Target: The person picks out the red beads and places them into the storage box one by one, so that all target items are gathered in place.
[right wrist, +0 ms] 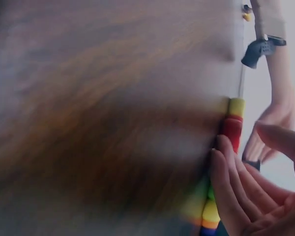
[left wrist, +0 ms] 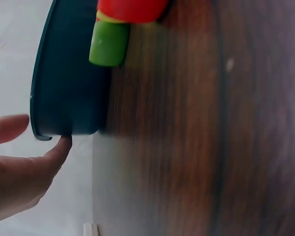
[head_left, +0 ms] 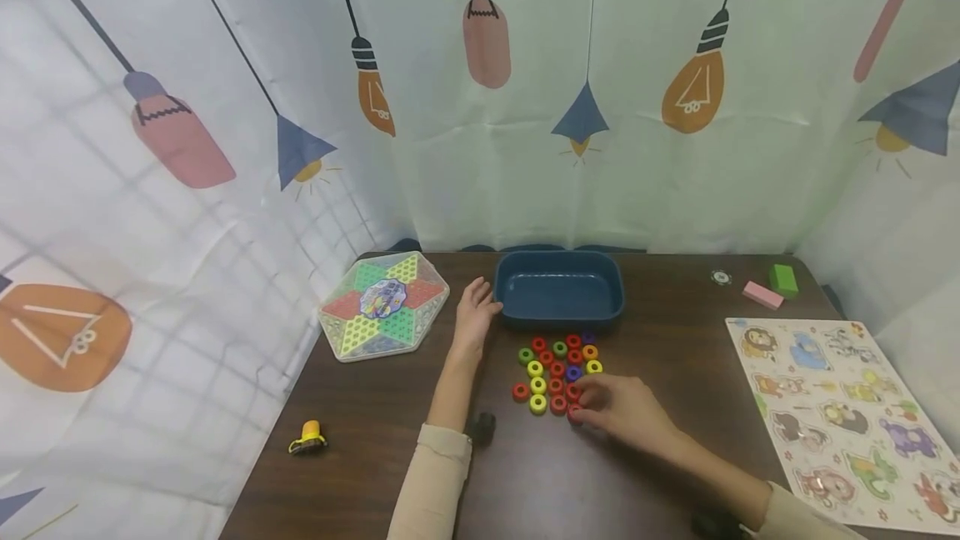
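Small coloured rings, red, yellow, green, orange and purple, lie flat in a loose cluster at the table's middle; one yellow ring (head_left: 537, 411) is at the front. Over the cluster's front right side is my right hand (head_left: 633, 413), its fingers bent and its thumb beside a red ring (head_left: 573, 419). Thumb and fingers stand apart in the right wrist view, with nothing visible pinched between them. My left hand (head_left: 472, 319) is at the left end of a dark blue tray (head_left: 558, 324), one fingertip touching its outer wall in the left wrist view.
Left of the tray lies a hexagonal star-patterned board (head_left: 412, 327). A small yellow and black object (head_left: 309, 437) sits at the front left. On the right are an animal picture board (head_left: 817, 394), a pink block (head_left: 762, 295), a green block (head_left: 783, 281) and a round chip (head_left: 721, 277).
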### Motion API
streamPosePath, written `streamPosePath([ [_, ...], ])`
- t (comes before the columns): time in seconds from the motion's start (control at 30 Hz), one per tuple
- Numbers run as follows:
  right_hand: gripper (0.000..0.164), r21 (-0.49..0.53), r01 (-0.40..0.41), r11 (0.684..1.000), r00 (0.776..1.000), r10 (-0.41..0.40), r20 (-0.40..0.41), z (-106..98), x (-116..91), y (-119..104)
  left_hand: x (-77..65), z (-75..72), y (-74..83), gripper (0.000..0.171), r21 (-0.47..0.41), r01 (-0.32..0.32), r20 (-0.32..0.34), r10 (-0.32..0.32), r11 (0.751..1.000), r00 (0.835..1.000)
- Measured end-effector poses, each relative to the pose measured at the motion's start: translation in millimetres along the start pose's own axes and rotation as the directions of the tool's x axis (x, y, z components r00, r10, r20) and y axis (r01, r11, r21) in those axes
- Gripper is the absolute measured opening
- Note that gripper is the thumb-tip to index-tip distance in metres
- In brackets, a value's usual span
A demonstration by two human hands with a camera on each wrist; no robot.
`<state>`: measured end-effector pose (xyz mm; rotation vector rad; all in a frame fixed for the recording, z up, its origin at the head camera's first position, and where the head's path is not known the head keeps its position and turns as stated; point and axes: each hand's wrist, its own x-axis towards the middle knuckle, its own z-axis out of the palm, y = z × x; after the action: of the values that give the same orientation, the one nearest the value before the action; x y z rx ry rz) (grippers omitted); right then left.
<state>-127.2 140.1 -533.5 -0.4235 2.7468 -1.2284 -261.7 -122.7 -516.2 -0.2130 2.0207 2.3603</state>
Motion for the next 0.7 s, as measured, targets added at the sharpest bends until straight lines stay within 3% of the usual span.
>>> streamPosePath([
  [0.17, 0.039, -0.023, -0.051, 0.998, 0.999, 0.052, 0.011, 7.0, 6.2, -3.2, 4.6, 4.3, -9.2, 0.068, -0.002, -0.029, -0.049, 0.028, 1.000, 0.998],
  [0.27, 0.046, 0.091, -0.098, 0.991, 0.991, 0.089, 0.103, 8.0, 9.4, -3.7, 6.0, 6.5, -9.7, 0.066, -0.076, -0.050, -0.086, 0.044, 0.996, 0.995],
  [0.43, 0.059, 0.334, -0.226, 0.915, 0.954, 0.139, 0.266, 9.0, 15.0, 0.6, 6.4, 9.4, -8.5, 0.065, -0.158, -0.078, -0.125, 0.058, 0.984, 0.991],
  [0.7, 0.054, 0.417, -0.253, 0.873, 0.942, 0.124, 0.312, 1.0, 21.0, 4.4, 7.9, 9.4, -11.8, 0.065, -0.190, -0.100, -0.124, 0.078, 0.977, 0.989],
])
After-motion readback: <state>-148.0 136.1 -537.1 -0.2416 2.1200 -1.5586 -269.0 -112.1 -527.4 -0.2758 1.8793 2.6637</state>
